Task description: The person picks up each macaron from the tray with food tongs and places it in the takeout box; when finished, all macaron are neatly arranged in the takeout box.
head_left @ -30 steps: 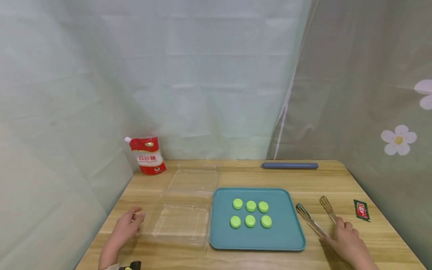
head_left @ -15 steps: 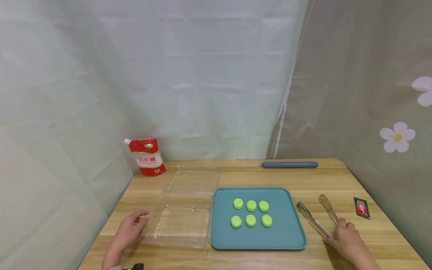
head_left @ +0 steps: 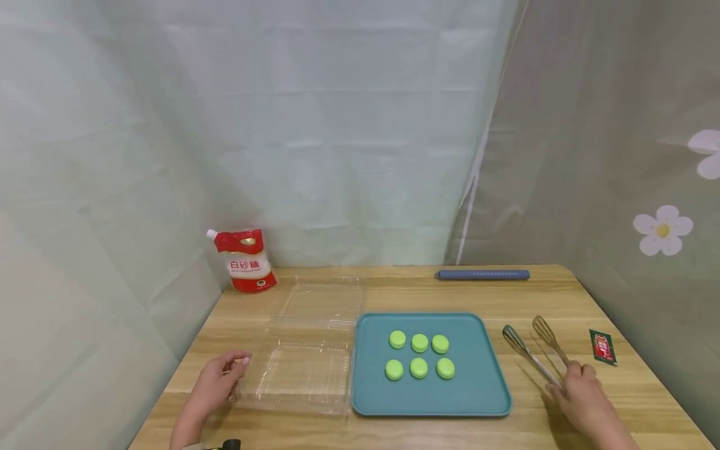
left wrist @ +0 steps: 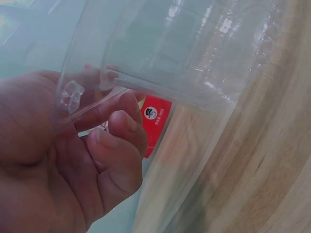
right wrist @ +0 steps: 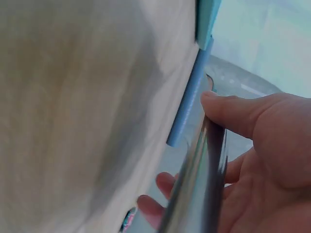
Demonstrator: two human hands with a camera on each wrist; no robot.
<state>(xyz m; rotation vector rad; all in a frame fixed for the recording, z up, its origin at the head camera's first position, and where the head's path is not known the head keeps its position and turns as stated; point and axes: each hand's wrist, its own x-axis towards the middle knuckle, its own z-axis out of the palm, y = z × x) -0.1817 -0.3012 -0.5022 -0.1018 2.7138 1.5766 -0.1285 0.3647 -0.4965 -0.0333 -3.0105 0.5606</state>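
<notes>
My left hand (head_left: pixel 216 382) is at the left edge of an open clear plastic box (head_left: pixel 304 372); its lid half lies folded back behind. In the left wrist view the curled fingers (left wrist: pixel 114 145) and thumb hold the box's transparent rim (left wrist: pixel 121 80). My right hand (head_left: pixel 585 397) grips metal tongs (head_left: pixel 531 356) near the handle end, their two slotted arms spread apart. The right wrist view shows the thumb on the tongs' metal (right wrist: pixel 204 160). Between the hands, a teal tray (head_left: pixel 430 403) carries two rows of light green macaron-like rounds (head_left: pixel 419 368).
A red and white sugar pouch (head_left: pixel 245 261) stands at the back left. A blue cylindrical stick (head_left: pixel 482 275) lies along the back of the table. To the right of the tongs is a small green and red packet (head_left: pixel 603 347). Cloth walls enclose the back and sides.
My left hand has moved right against the box's edge. The tongs have risen off the table a little and swung forward in my right hand. Tray and rounds stay put.
</notes>
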